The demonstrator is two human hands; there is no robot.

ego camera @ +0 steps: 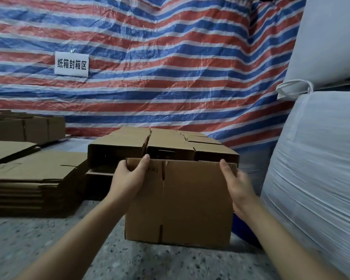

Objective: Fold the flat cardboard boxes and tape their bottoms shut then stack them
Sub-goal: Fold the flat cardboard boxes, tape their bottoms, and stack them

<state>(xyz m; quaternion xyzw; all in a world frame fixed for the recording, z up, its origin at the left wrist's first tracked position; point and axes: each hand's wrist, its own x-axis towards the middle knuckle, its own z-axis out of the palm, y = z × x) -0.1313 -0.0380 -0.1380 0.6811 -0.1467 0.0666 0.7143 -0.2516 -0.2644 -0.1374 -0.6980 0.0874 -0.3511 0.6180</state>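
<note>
I hold a folded brown cardboard box [190, 201] in front of me, above the speckled floor. My left hand [129, 178] grips its upper left corner, thumb on the near face and fingers over the top edge. My right hand [237, 186] lies against the box's right side with its fingers near the top right corner. Just behind the held box stands a stack of folded boxes [164, 146], their open sides towards me. A pile of flat cardboard boxes [34, 176] lies to the left.
Large white bulk sacks [319, 158] rise close on the right. A striped red, white and blue tarp [150, 77] with a white paper sign [71, 64] hangs behind. More cardboard boxes [28, 128] sit at the far left. A blue object [243, 231] shows under my right wrist.
</note>
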